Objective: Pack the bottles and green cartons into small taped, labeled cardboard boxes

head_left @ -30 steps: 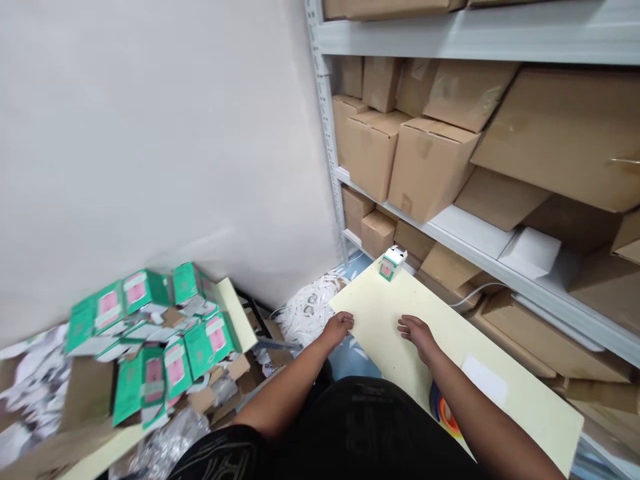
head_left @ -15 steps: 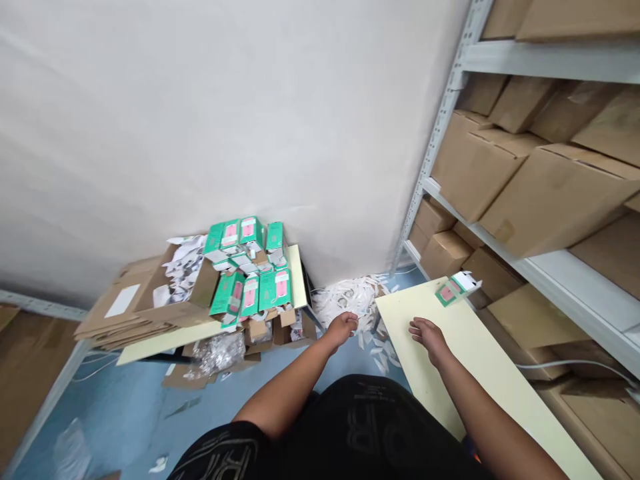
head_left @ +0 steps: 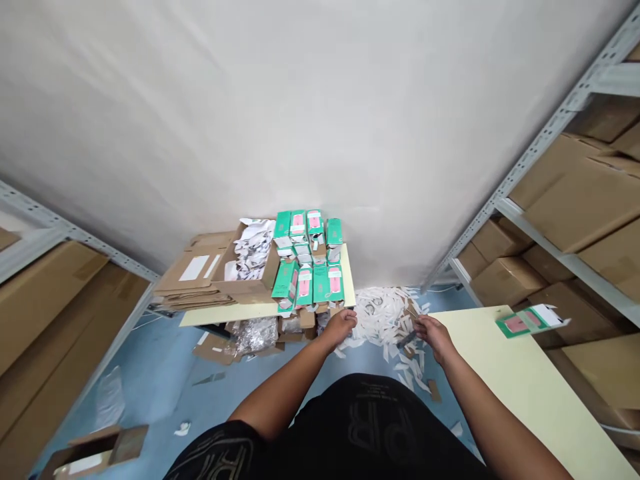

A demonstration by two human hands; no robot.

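My left hand (head_left: 341, 327) hovers in the middle with its fingers loosely bent and nothing visible in it. It is nearest the right front edge of a pale yellow table (head_left: 350, 275). On that table stand several green boxes (head_left: 327, 283) with pink panels, some with open flaps. My right hand (head_left: 436, 337) is over the left edge of a second pale yellow table (head_left: 493, 367), fingers slightly bent and apart, with nothing seen in it. A single green box (head_left: 523, 323), its white end flaps open, lies at the far right of this table.
An open carton (head_left: 253, 288) full of crumpled paper and flattened cardboard (head_left: 193, 270) share the left table. White paper strips (head_left: 383, 313) litter the blue floor (head_left: 165, 387) between the tables. Shelves of cartons (head_left: 505, 277) stand on the right, with more cartons (head_left: 55, 293) on the left.
My view has turned left, so both tables appear further right and the left shelf comes into sight. My hands stay at nearly the same place in view, still holding nothing visible.
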